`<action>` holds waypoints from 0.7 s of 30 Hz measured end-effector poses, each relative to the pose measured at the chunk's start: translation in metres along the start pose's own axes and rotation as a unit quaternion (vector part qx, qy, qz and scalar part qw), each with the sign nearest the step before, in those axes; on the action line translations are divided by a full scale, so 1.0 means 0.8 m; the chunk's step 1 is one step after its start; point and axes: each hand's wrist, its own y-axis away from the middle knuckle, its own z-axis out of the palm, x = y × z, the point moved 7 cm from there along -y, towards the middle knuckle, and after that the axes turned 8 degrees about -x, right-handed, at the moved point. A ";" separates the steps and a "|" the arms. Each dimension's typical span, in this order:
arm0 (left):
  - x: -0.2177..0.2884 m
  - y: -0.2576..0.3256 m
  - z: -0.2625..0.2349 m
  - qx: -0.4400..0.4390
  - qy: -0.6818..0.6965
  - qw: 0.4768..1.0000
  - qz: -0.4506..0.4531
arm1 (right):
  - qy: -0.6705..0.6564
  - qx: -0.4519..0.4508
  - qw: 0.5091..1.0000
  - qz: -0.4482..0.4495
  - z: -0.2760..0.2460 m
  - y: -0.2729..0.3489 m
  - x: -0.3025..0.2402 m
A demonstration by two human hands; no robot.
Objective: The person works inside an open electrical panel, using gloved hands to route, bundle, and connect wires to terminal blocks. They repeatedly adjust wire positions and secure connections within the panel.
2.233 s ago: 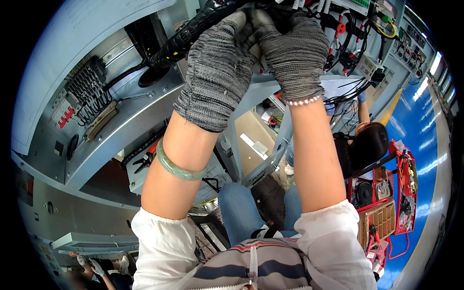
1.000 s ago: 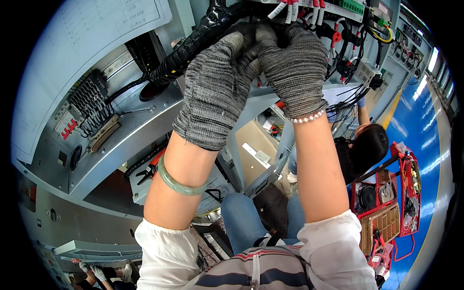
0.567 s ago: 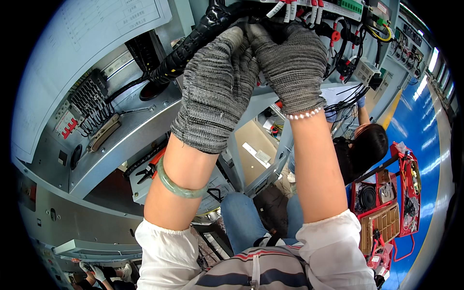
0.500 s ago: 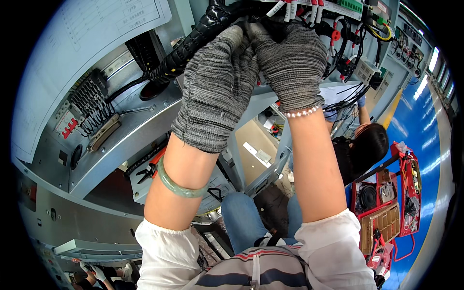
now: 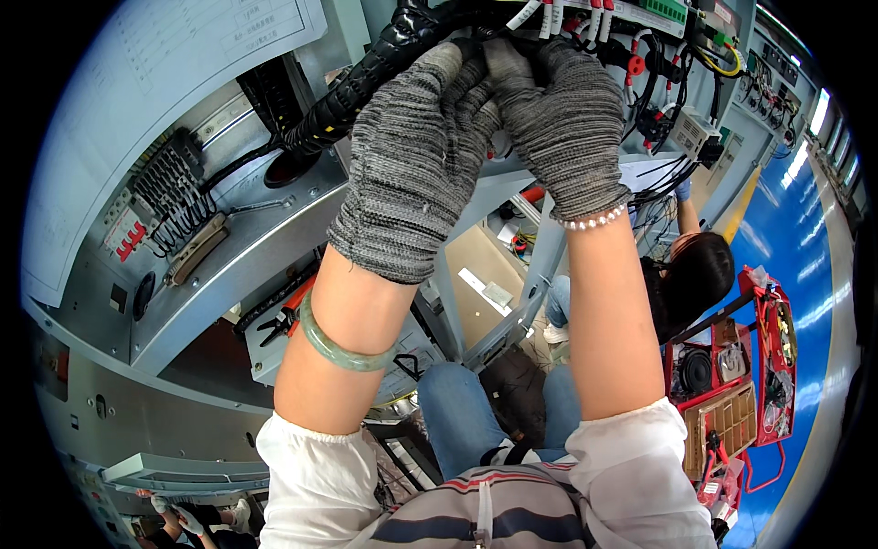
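A thick black wire harness (image 5: 343, 105) with a segmented wrapping runs from the left up across the top of the cabinet. My left hand (image 5: 407, 169), in a grey knit glove, is closed at the harness with its thumb against the underside. Beside it, my right hand (image 5: 567, 128), gloved the same way, has its fingers curled and its thumb pressed toward the harness. What the right fingers hold is hidden behind the glove. Red and white labelled wires (image 5: 553, 18) hang just above and to the right of the right hand.
At left, terminal blocks (image 5: 169, 169), a wrench (image 5: 261, 207) and a folding knife-like tool (image 5: 197, 252) sit in the cabinet. A paper drawing (image 5: 174, 82) covers the upper left. Orange-handled pliers (image 5: 285, 316) lie below. Another person (image 5: 690, 284) crouches at right near a red tool cart (image 5: 777, 366).
My right hand has shifted a little to the right and down, opening a slight gap from the left. My left hand has barely moved and stays at the harness.
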 end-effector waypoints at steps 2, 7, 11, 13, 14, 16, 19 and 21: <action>-0.005 -0.003 0.002 0.023 0.280 0.954 -0.102 | 0.061 0.006 0.998 0.011 0.001 -0.002 0.006; -0.011 -0.004 0.012 -0.038 0.244 0.964 -0.102 | 0.132 0.086 0.987 -0.038 0.003 -0.006 0.007; -0.026 -0.006 0.028 -0.027 0.395 0.916 -0.069 | 0.160 0.112 0.981 -0.019 0.002 -0.013 0.014; -0.009 -0.006 0.018 -0.029 0.176 0.984 0.003 | 0.138 0.096 0.986 -0.022 0.000 -0.012 0.016; 0.000 -0.005 0.016 -0.029 0.062 0.997 0.039 | 0.104 0.085 0.990 -0.032 -0.001 -0.010 0.014; -0.005 -0.006 0.015 -0.032 -0.006 0.999 0.024 | 0.035 0.066 0.996 -0.051 -0.003 -0.005 0.009; 0.004 -0.002 0.006 -0.010 -0.131 0.990 0.057 | 0.045 0.018 0.999 0.016 0.003 -0.006 0.014; 0.002 -0.002 0.007 -0.011 -0.127 0.991 0.049 | 0.075 0.033 0.996 0.040 0.008 -0.007 0.026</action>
